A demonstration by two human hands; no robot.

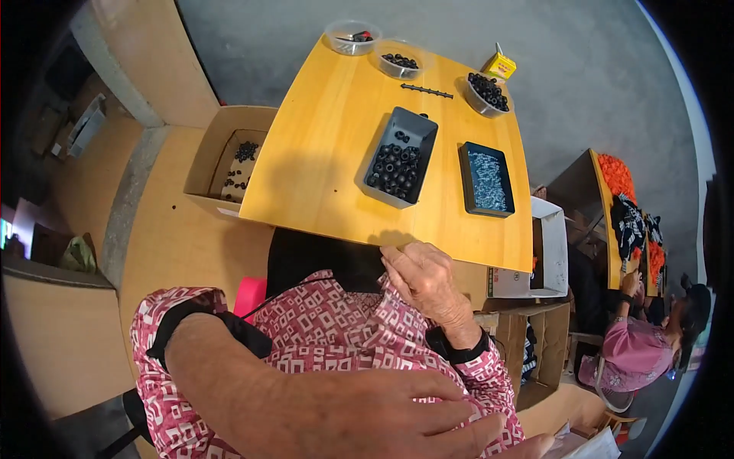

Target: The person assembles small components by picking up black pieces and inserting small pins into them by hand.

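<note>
My right hand [428, 283] is closed at the table's front edge, its curled fingers pinching the raised front hem of a pink-and-white patterned shirt [321, 314]. My left hand [405, 417] crosses low in front of my body, fingers stretched and apart, over the shirt's right side; nothing shows in it. Beyond the right hand stands a grey bin [422, 130], partly filled with round black parts [394, 170] that have holes. To its right, a dark tray [466, 172] holds many small, shiny pieces [491, 182]. A black ridged rod [427, 91] lies behind the bin.
On the yellow table [306, 153] stand clear bowls [399, 61] with black parts and a yellow carton [501, 66]. Left of it, a cardboard box [200, 172] holds more parts. A white box [554, 252] stands right. Another person [634, 352] sits at a far-right table.
</note>
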